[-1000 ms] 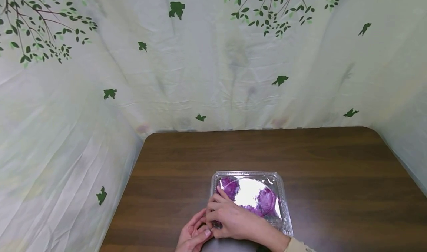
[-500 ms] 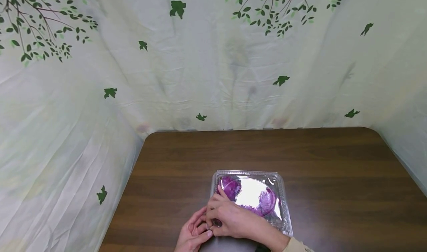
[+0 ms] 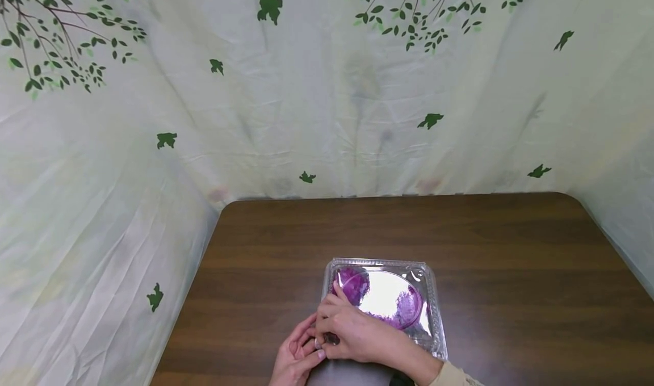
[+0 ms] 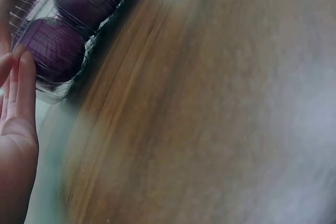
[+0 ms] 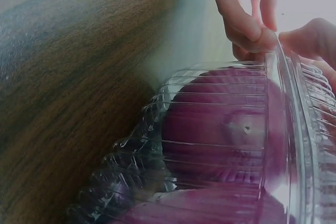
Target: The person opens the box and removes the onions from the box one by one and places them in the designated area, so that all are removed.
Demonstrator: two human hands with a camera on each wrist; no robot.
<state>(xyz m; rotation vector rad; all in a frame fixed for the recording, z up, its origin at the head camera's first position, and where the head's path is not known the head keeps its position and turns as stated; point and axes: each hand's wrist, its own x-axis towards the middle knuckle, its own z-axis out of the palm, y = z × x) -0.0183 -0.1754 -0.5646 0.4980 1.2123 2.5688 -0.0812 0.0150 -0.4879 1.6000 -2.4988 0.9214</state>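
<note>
A clear plastic clamshell container point(image 3: 438, 323) with a ridged rim stands near the table's front edge, its lid down. Inside, in the right wrist view, large round purple items point(image 5: 220, 124) that look like red onions show through the wall. At the container's front left corner both hands meet. My left hand point(image 3: 293, 360) pinches the corner of the rim between thumb and fingers, palm turned up. Reaching across the lid from the right, my right hand point(image 3: 352, 329) grips the same corner with curled fingers, one finger lying along the lid's left side. Its palm side is hidden in the head view.
A brown wood-grain table point(image 3: 511, 272) surrounds the container. White fabric point(image 3: 327, 119) printed with green leaves hangs behind and at both sides. A grey surface point(image 3: 347, 374) and a small black object point(image 3: 401, 380) show below the right forearm.
Both hands keep nearly the same place at the container's corner, with only slight finger shifts. The head view tilts a little.
</note>
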